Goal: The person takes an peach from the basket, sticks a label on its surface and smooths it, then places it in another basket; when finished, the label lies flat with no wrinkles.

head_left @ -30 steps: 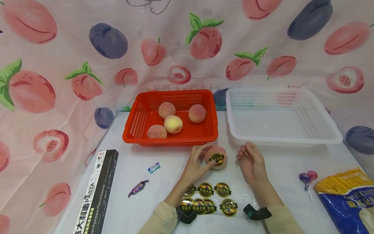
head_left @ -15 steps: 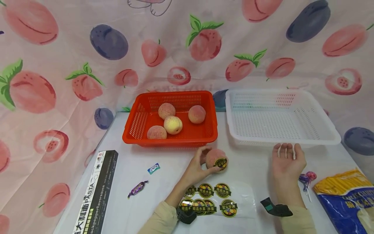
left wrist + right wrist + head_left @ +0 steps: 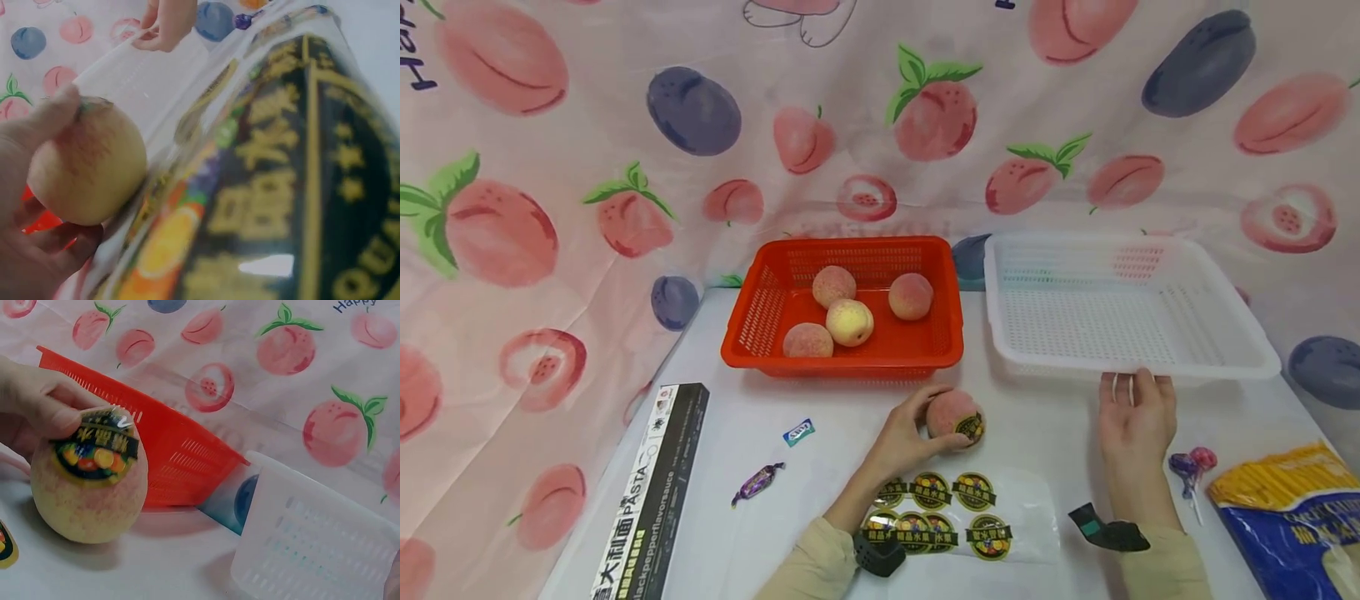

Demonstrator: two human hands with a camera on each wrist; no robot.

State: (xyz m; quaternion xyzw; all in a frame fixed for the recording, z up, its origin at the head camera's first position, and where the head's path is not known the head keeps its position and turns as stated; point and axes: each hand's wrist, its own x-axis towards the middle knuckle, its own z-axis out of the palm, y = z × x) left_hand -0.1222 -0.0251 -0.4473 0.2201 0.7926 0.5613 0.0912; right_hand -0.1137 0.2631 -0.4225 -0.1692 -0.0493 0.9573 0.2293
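Observation:
My left hand (image 3: 904, 435) grips a pinkish-yellow peach (image 3: 953, 415) over the table, its thumb and fingers around the left side. A round black-and-gold fruit sticker (image 3: 97, 450) is on that peach, with the thumb at its edge in the right wrist view. My right hand (image 3: 1138, 421) holds the front rim of a white plastic basket (image 3: 1101, 367), thumb at the rim and fingers partly hidden beneath it. Below the peach lies a clear sheet of round stickers (image 3: 988, 536), some overlapping. A red basket (image 3: 850, 362) behind my left hand contains several peaches (image 3: 911, 297).
A black-and-white pasta box (image 3: 651, 492) stands at the left. Near it are a purple wrapped candy (image 3: 758, 483) and a small blue-green packet (image 3: 799, 432). Lollipops (image 3: 1192, 462) and a blue-and-yellow bag (image 3: 1292, 517) lie at the right. A fruit-print cloth (image 3: 865, 117) hangs behind.
My right hand has left the peach, moved right and taken hold of the white basket's front rim. The left hand has turned the peach so its sticker sits farther right.

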